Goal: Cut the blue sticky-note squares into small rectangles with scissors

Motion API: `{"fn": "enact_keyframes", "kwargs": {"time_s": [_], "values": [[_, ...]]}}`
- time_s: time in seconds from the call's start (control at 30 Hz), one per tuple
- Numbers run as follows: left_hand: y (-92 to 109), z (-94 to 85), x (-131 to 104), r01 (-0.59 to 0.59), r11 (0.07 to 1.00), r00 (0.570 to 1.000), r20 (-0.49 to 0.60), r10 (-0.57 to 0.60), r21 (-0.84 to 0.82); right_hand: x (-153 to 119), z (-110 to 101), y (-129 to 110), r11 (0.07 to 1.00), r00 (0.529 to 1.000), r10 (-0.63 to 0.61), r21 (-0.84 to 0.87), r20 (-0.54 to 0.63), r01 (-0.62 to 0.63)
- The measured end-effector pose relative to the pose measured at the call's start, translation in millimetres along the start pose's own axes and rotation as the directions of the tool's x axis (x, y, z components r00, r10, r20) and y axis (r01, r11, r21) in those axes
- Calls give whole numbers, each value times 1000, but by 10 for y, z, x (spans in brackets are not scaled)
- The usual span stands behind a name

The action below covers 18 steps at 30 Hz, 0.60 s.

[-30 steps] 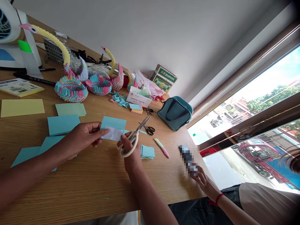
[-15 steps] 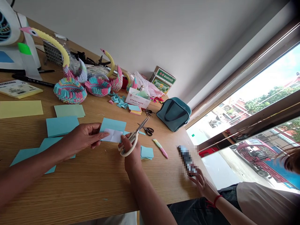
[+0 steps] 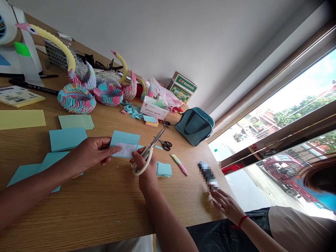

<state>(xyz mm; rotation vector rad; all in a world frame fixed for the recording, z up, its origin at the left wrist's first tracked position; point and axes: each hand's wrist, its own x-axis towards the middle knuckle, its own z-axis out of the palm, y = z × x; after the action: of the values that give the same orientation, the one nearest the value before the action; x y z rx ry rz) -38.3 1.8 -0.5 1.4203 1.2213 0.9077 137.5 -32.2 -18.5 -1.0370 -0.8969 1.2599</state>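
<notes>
Left hand [image 3: 90,154] pinches the blue sheet [image 3: 125,144]'s near edge; right hand [image 3: 146,167] grips scissors [image 3: 147,154] beside it.

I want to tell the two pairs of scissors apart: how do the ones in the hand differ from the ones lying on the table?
The white-handled scissors are larger, gripped in the right hand, blades pointing up and away. The black-handled scissors are smaller and lie flat on the table, untouched, beyond the hand. Both have metal blades and sit near the blue paper that the left hand holds.
</notes>
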Motion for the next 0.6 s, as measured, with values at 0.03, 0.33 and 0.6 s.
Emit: {"fn": "enact_keyframes", "kwargs": {"time_s": [0.03,0.33,0.6], "values": [[2,2,-2,-3,1000,1000,2,3,1,5,0,6,1000,1000,0,-1,-7,0],[-63,-29,41,-2,1000,1000,29,1,22,-1,2,-1,999,999,11,-40,-36,-13],[-98,-37,52,-6,1000,999,37,5,20,-17,5,-15,995,1000,-5,-95,-18,4]]}}
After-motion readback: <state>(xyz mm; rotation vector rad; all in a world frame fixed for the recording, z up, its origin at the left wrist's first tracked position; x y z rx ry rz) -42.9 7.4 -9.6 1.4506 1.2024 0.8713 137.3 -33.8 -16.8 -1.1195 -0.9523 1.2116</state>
